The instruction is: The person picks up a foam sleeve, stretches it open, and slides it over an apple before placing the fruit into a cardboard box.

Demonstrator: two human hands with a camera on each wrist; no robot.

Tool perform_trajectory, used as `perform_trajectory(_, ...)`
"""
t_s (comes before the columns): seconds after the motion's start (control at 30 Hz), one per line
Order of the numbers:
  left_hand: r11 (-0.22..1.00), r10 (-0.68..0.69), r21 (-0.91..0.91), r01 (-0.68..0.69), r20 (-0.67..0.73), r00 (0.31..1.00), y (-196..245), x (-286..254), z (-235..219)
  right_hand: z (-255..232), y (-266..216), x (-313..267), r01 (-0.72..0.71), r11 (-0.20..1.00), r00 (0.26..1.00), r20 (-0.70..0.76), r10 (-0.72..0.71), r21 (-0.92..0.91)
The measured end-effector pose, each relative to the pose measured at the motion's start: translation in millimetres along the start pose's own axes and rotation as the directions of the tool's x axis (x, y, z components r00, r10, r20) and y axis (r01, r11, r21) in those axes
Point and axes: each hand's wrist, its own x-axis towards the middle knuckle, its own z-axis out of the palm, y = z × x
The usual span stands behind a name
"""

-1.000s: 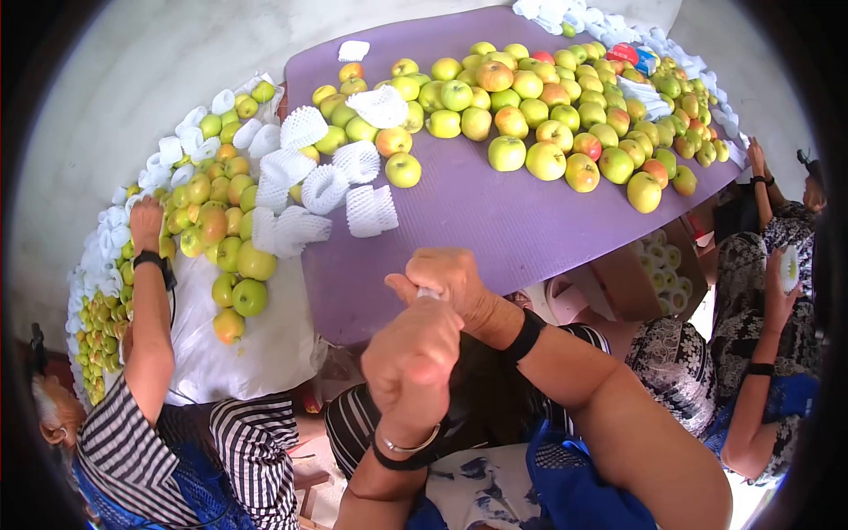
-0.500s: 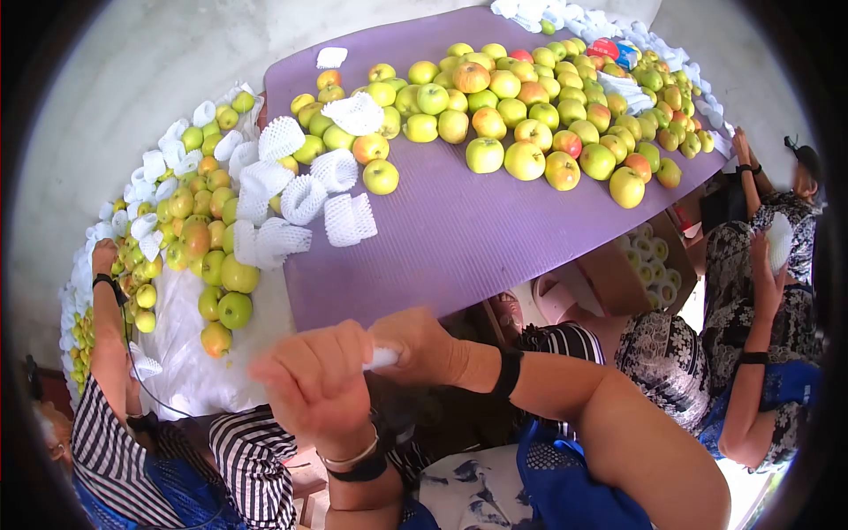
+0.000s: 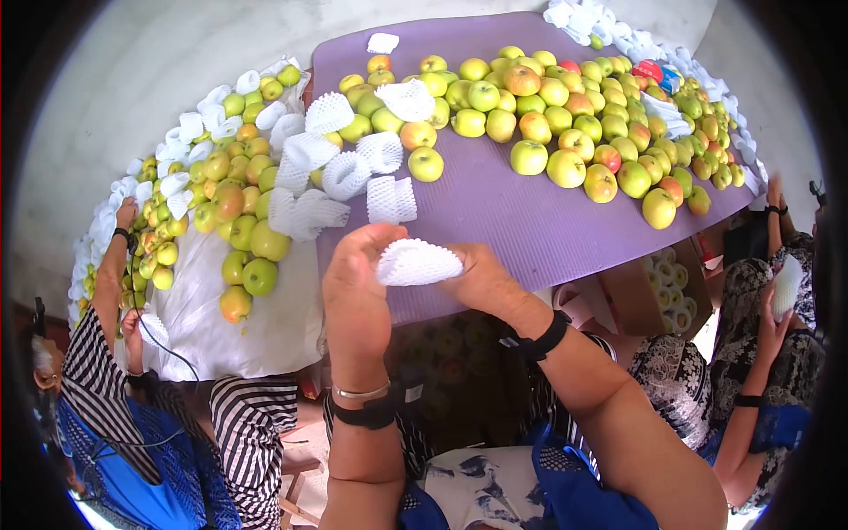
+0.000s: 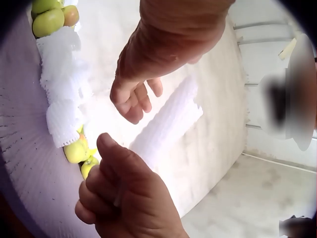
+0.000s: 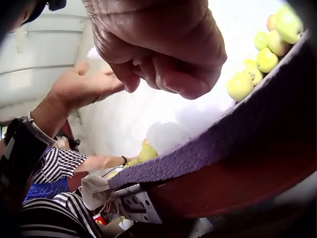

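Note:
Over the near edge of the purple mat (image 3: 495, 221), both hands hold a white foam net sleeve (image 3: 415, 262) between them. My left hand (image 3: 371, 256) grips its left end with thumb and curled fingers. My right hand (image 3: 461, 268) pinches the right end. In the left wrist view the foam net (image 4: 168, 124) stretches from my left hand (image 4: 116, 173) up toward my right hand (image 4: 136, 101). The right wrist view shows my right hand (image 5: 163, 74) with its fingers curled and my left hand (image 5: 91, 82) behind it.
Many green and yellow apples (image 3: 548, 124) cover the far part of the mat. Loose foam nets (image 3: 344, 172) lie at its left. More apples (image 3: 238, 230) sit on white sheeting. A person in stripes (image 3: 124, 389) works at left, another person (image 3: 760, 353) at right beside a box (image 3: 654, 274).
My hands have risen from my lap to the mat's edge and moved apart. The net, which was squeezed small between them, now shows opened out and wide.

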Motion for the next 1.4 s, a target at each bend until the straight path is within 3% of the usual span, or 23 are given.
perform_trajectory(0.13, 0.986, -0.138, 0.085, 0.142, -0.044, 0.989, -3, -4, -12, -8, 4, -1, -0.033, 0.994, 0.999, -0.018, 0.031, -0.106)
perform_trajectory(0.23, 0.985, -0.047, 0.168, 0.049, -0.016, 0.999, -10, -3, -12, -10, 14, 1, 0.047, 0.963, 0.998, -0.026, -0.056, -0.267)
perform_trajectory(0.33, 0.934, -0.140, 0.319, 0.161, -0.088, 0.986, -17, -2, -14, -14, 7, 1, 0.086, 0.919, 0.994, -0.025, -0.104, -0.386)
perform_trajectory(0.43, 0.967, -0.139, 0.191, 0.167, -0.152, 0.979, -29, 1, -17, -29, -5, 0, 0.086, 0.958, 0.994, 0.087, -0.065, -0.273)
perform_trajectory(0.53, 0.985, -0.135, 0.068, 0.156, -0.248, 0.959, -40, 5, -29, -58, 1, 10, 0.190, 0.971, 0.947, -0.235, -0.220, -0.144)
perform_trajectory(0.6, 0.990, -0.129, 0.013, 0.139, -0.307, 0.943, -42, 6, -28, -92, 6, 17, 0.068, 0.889, 0.842, -0.452, -0.295, -0.453)
perform_trajectory(0.67, 0.991, -0.132, -0.016, 0.134, -0.334, 0.933, -43, 7, -26, -122, 23, 21, -0.045, 0.725, 0.723, -0.524, -0.451, -0.687)
perform_trajectory(0.77, 0.996, -0.091, -0.010, 0.093, -0.326, 0.941, -46, 7, -26, -145, 53, 26, -0.194, 0.664, 0.655, -0.599, -0.461, -0.722)
perform_trajectory(0.87, 0.999, -0.044, 0.000, 0.047, -0.343, 0.938, -47, 9, -25, -152, 66, 31, -0.165, 0.737, 0.712, -0.596, -0.370, -0.655)
perform_trajectory(0.97, 0.999, -0.031, -0.002, 0.033, -0.362, 0.932, -47, 10, -25, -156, 51, 26, -0.282, 0.726, 0.761, -0.607, -0.228, -0.627)
perform_trajectory(1.07, 1.000, -0.028, 0.002, 0.031, -0.366, 0.930, -46, 11, -23, -155, 45, 24, -0.396, 0.714, 0.684, -0.704, -0.190, -0.577)
perform_trajectory(1.17, 1.000, -0.017, 0.007, 0.021, -0.340, 0.940, -45, 10, -23, -157, 59, 29, -0.357, 0.658, 0.730, -0.637, -0.246, -0.663)
perform_trajectory(1.27, 1.000, 0.010, 0.020, -0.003, -0.359, 0.933, -47, 11, -24, -156, 45, 26, -0.433, 0.746, 0.778, -0.628, 0.025, -0.507)
perform_trajectory(1.4, 0.993, 0.087, 0.107, -0.048, -0.408, 0.909, -46, 10, -28, -150, 31, 19, -0.441, 0.718, 0.815, -0.575, 0.069, -0.539)
